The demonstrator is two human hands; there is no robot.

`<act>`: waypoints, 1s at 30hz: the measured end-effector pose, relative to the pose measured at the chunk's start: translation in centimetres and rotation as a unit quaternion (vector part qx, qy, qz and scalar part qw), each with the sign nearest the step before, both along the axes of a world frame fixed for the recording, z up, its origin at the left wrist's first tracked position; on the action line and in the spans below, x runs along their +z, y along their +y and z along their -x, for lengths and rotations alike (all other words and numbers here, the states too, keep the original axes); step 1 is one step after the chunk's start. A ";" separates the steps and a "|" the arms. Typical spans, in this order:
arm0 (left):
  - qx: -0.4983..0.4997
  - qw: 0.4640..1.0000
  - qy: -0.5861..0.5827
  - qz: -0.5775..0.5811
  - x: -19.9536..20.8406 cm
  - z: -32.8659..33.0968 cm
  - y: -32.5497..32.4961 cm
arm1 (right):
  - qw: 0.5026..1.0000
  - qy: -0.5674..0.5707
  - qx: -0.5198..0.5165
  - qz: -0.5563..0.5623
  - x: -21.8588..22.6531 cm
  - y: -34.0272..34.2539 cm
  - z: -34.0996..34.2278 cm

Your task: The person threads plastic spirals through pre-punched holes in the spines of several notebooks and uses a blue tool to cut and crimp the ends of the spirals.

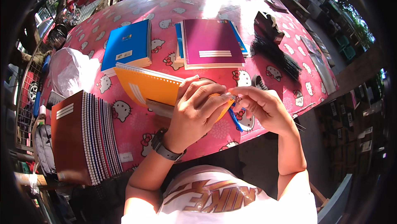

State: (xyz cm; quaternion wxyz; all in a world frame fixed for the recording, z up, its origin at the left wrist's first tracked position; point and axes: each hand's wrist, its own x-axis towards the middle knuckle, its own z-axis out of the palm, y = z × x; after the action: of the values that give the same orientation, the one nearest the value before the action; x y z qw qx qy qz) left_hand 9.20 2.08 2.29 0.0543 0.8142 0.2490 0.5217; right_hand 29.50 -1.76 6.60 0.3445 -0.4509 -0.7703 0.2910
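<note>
My left hand (pixel 199 105) is closed around the lower edge of an orange notebook (pixel 159 84), tilted up off the table, with a row of punched holes along its edge. At the notebook's right end my right hand (pixel 262 107) pinches a thin dark wire coil (pixel 237 101) between thumb and fingers; its far end is hidden. Just below those fingertips shows a slim blue object (pixel 236 118), partly covered, its kind unclear. A dark watch (pixel 166 146) is on my left wrist.
A tall stack of brown spiral notebooks (pixel 72 137) stands at the left. Blue notebooks (pixel 127 44) and a purple-topped pile (pixel 213 42) lie farther back. Black binding coils (pixel 278 58) are heaped at right. A white plastic bag (pixel 71 71) sits on the pink patterned tablecloth (pixel 173 11).
</note>
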 end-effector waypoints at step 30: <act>-0.051 0.992 0.064 0.100 1.9 1.2 -1.2 | 0.994 -0.042 -0.007 -0.104 0.2 -1.3 1.4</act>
State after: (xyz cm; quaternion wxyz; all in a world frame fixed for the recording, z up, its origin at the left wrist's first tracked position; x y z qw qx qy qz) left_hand 8.05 0.91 4.21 0.1459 0.8482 0.2606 0.4373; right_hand 28.14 -3.08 6.78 0.3591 -0.4295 -0.8071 0.1875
